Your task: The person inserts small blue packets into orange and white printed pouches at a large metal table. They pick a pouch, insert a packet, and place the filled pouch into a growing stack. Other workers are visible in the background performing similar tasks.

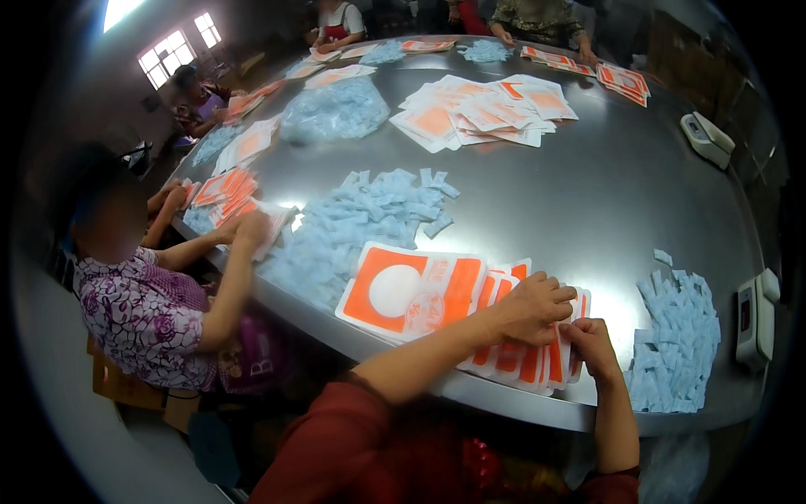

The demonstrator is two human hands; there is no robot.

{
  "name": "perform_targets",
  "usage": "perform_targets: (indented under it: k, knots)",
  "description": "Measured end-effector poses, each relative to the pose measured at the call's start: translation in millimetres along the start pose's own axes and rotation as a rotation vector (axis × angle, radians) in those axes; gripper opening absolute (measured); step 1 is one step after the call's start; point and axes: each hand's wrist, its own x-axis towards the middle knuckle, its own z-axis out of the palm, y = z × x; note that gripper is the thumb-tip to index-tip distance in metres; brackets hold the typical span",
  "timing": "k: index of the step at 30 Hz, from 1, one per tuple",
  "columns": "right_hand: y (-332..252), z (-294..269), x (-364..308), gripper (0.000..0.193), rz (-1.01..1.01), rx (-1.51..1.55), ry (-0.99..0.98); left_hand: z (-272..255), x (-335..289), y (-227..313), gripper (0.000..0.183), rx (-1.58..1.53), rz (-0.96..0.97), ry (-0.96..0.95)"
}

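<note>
Orange-and-white flat plastic bags (pixel 411 290) lie overlapped in a fanned row along the near edge of the metal table. My left hand (pixel 531 311) reaches across the right part of the row, fingers bent and drawn together; what they hold, if anything, is hidden. Close beside it, my right hand (pixel 593 343) pinches the edge of a bag at the row's right end. To the right of my right hand lies a heap of small pale-blue packets (pixel 676 340). A larger heap of such packets (pixel 369 214) spreads behind and to the left of the bags.
White scales (pixel 756 319) stand at the table's right edge, with another white device (pixel 707 140) farther back. A loose pile of bags (pixel 483 109) and a clear sack of blue packets (pixel 336 109) lie farther off. A co-worker in a patterned shirt (pixel 147 311) handles bags at left; others work beyond.
</note>
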Motion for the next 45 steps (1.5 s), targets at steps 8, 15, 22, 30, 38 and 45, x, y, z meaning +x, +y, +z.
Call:
perform_targets:
  k: [8, 15, 22, 30, 38, 45]
  knots:
    - [16, -1, -2, 0.027, -0.233, -0.518, 0.087, 16, 7, 12, 0.008, 0.148, 0.058, 0.033]
    - [25, -1, 0, 0.023, -0.319, -0.326, 0.147, 16, 13, 24, 0.013, 0.179, -0.014, -0.102]
    - [11, -3, -8, 0.024, -0.243, -0.270, 0.118, 13, 16, 27, 0.012, 0.259, 0.035, -0.170]
    - [-6, -9, -12, 0.022, -0.167, -0.426, 0.015, 7, 24, 43, 0.008, 0.323, -0.138, -0.334]
    - [13, 0, -5, 0.031, -0.374, -0.609, 0.226, 7, 18, 30, 0.008, 0.232, -0.017, -0.184]
    - [15, -16, 10, 0.026, -0.281, -0.747, 0.422, -6, 14, 22, 0.015, 0.322, 0.060, -0.239]
